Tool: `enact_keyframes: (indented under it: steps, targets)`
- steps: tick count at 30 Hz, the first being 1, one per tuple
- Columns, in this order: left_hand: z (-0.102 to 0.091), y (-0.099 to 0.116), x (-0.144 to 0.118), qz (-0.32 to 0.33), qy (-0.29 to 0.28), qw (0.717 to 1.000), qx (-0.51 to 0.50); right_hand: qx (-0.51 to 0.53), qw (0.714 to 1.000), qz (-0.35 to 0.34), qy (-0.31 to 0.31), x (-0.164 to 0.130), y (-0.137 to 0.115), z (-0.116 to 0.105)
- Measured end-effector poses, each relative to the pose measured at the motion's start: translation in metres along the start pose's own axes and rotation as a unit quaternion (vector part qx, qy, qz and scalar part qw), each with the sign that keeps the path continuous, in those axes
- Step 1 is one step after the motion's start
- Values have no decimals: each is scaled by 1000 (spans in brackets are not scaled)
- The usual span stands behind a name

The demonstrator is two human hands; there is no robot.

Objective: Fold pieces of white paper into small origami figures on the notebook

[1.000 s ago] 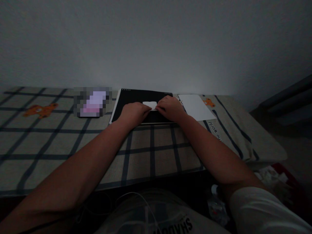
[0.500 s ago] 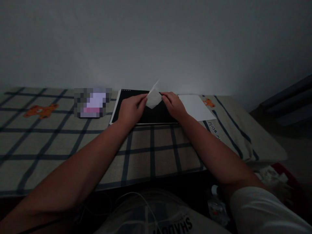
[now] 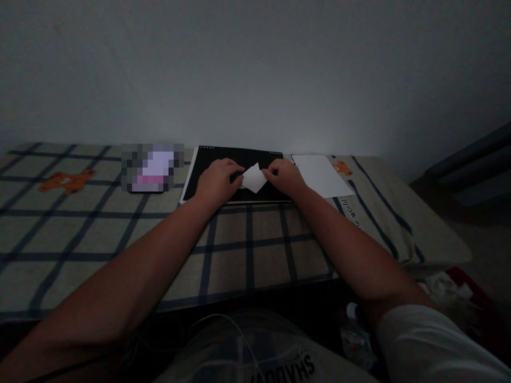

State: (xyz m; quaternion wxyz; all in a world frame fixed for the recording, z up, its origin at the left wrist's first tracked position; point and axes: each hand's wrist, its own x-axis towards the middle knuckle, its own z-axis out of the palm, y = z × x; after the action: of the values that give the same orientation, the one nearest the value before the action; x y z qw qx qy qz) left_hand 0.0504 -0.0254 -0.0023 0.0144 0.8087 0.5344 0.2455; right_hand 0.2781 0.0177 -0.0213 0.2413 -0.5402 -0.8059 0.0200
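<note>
A small piece of folded white paper [image 3: 254, 178], diamond-shaped from here, is low over or resting on a black-covered pad [image 3: 247, 154] with punched holes along its far edge. At the paper's left corner, my left hand [image 3: 219, 180] holds it between thumb and fingers. My right hand [image 3: 285, 175] pinches the opposite corner, fingers curled in. Parts of both corners are hidden by the fingertips. Beside my right hand lies a flat white sheet of paper [image 3: 321, 175], its left edge against the pad.
A phone [image 3: 154, 167], blurred out, lies left of the pad. Blue-striped cloth [image 3: 120, 229] with orange bear prints covers the table, which meets a pale wall [image 3: 255, 69]. Below the front edge are a clear plastic bottle [image 3: 356, 338] and a white cable [image 3: 227, 319].
The folded paper has come down toward me onto or close above the pad. Its raised upper flap no longer stands up. Both hands have shifted slightly with it.
</note>
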Motion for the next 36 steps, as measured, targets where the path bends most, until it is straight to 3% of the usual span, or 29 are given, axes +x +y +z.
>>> enact_keyframes:
  steps: [4, 10, 15, 22, 28, 36]
  targets:
    - [-2, 1, 0, 19, -3, 999, 28, -20, 1000, 13, -14, 0, -1, -2]
    - [6, -2, 2, 149, -83, 985, -2, -35, 999, -8, -33, -2, -5, -4]
    - [10, -5, 2, 145, -116, 982, 13, -13, 999, -27, -20, -4, -1, -6]
    - [9, -10, 3, 128, -134, 983, 6, 22, 983, -166, -80, -8, 5, -6]
    - [11, -13, 5, 121, -143, 982, -2, 30, 981, -164, -102, -6, 8, -5]
    - [10, -16, 7, 130, -108, 986, -2, 28, 980, -171, -99, -5, 10, -4]
